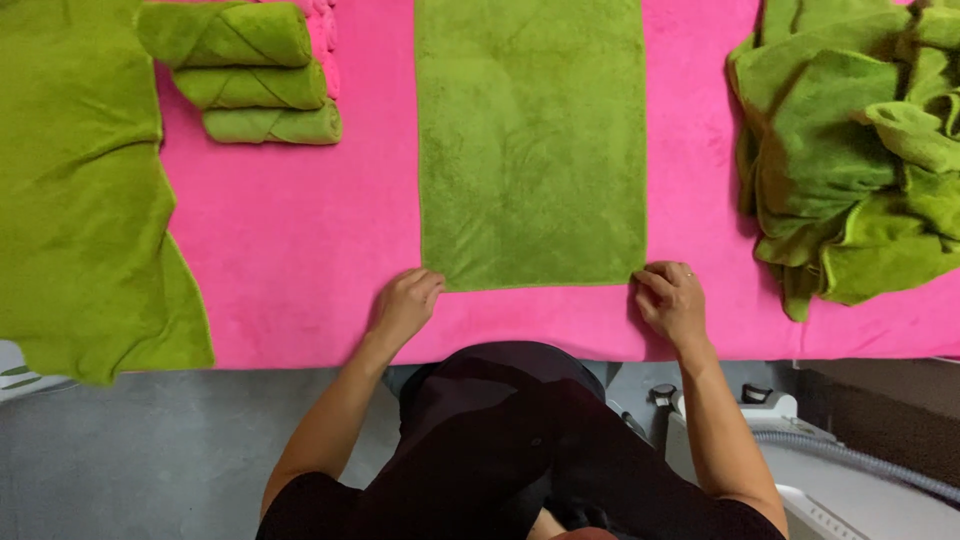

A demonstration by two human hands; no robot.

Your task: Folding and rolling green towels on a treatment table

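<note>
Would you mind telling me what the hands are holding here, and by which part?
Both hold the flat green towel by its near corners: the left hand pinches the near left corner, the right hand the near right one.

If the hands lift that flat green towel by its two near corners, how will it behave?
The flat green towel will probably hang limp; the heap of crumpled towels alongside shows how this cloth flops. It looks light and plushy, so it may drag on the pink cover. The left hand and right hand pinch its corners.

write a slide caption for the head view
Both hands, left hand and right hand, pinch near corners of flat green towel.
</note>
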